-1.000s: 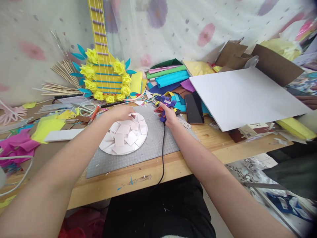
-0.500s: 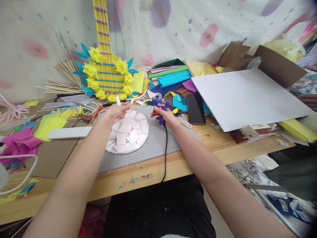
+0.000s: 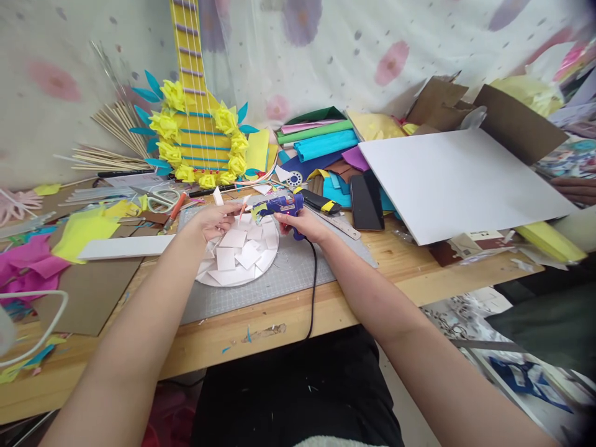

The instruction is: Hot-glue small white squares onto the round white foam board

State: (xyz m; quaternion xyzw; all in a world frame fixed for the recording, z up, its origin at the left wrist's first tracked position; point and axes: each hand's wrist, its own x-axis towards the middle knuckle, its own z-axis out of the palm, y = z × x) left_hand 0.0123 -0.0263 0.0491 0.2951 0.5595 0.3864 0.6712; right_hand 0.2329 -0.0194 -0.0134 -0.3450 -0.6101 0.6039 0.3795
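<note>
My right hand (image 3: 302,225) is wrapped round a blue hot glue gun (image 3: 278,205), its nozzle pointing left. In front of the nozzle, my left hand (image 3: 216,220) pinches a thin pale-orange strip (image 3: 243,210). A small white piece (image 3: 218,196) stands up at the left fingers; whether they hold it too, I cannot tell. Below both hands lies a white disc (image 3: 214,277) covered with overlapping white card squares (image 3: 226,258). The disc rests on a grey cutting mat (image 3: 298,273), and the gun's black cord (image 3: 315,292) hangs over the table edge.
A yellow guitar-shaped piece with paper flowers (image 3: 205,143) stands behind. Scissors (image 3: 161,202), a cutter knife (image 3: 317,201), a metal ruler (image 3: 338,225) and a phone (image 3: 367,200) lie around. A large white board (image 3: 465,183) fills the right; another person's hand (image 3: 575,189) is beyond it.
The glue gun has moved left and tipped more level, bringing its nozzle up to the strip in my left hand. My left hand has shifted slightly down. The view has moved a little.
</note>
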